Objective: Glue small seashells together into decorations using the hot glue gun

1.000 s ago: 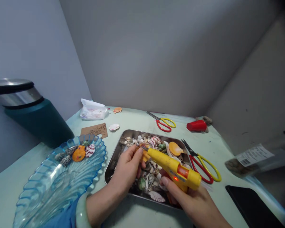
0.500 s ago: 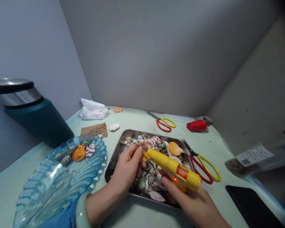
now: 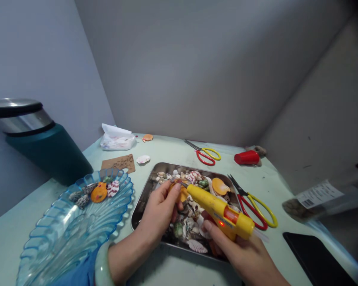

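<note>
My right hand (image 3: pixel 241 254) is wrapped round the grip of a yellow glue gun (image 3: pixel 219 210) whose red light is on. Its nozzle points at a small orange shell (image 3: pixel 182 194) that my left hand (image 3: pixel 159 210) pinches between thumb and fingers. Both hands hover over a metal tray (image 3: pixel 141 204) filled with several mixed seashells. To the left stands a blue shell-shaped glass dish (image 3: pixel 62 230) with a few shells stuck along its far rim, among them an orange one (image 3: pixel 99 192).
Red-and-yellow scissors (image 3: pixel 258 204) lie right of the tray, a second pair (image 3: pixel 205 153) behind it, beside a red cap (image 3: pixel 247 157). A brown card (image 3: pixel 119 163), loose shells and a plastic bag (image 3: pixel 117 140) sit at back left. A teal bin (image 3: pixel 38 143) stands left; a black slab (image 3: pixel 313 260) lies right.
The glue gun has shifted slightly right and its nozzle stays at the shell in my left hand. Otherwise nothing has visibly moved.
</note>
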`<state>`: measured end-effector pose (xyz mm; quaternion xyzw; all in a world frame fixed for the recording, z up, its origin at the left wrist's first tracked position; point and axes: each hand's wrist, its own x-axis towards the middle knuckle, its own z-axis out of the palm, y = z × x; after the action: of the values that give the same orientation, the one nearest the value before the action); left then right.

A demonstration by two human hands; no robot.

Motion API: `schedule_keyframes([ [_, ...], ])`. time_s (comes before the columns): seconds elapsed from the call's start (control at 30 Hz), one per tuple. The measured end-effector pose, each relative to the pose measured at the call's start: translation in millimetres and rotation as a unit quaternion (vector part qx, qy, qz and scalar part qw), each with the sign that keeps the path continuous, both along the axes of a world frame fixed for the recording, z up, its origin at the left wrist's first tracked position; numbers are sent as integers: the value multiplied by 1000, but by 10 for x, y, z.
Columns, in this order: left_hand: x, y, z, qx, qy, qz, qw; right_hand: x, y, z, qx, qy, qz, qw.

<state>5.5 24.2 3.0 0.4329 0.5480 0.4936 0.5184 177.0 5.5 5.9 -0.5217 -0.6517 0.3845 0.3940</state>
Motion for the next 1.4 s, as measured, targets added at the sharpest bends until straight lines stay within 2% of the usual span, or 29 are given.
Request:
schedule_keyframes([
  [0.3, 1, -10, 2, 5, -3, 3, 1000, 22, 5, -42, -15, -13, 28, 999],
  [0.47, -3, -6, -8, 3, -4, 3, 1000, 35, -13, -80, 3, -11, -18, 1000],
  [0.63, -8, -13, -25, 2, -8, 6, 1000, 52, -9, -92, 12, -27, 5, 1000],
  [0.83, -8, -9, -14, 0, -11, 7, 1000, 63, -7, -85, 41, -30, -16, 999],
  [0.97, -11, 1, -19, 7, -14, 6, 1000, 58, -17, -85, 22, -26, 13, 999],
  [1.4, -16, 4, -22, -3, -25, 7, 1000, 25, -12, -30, 10, 3, -11, 1000],
])
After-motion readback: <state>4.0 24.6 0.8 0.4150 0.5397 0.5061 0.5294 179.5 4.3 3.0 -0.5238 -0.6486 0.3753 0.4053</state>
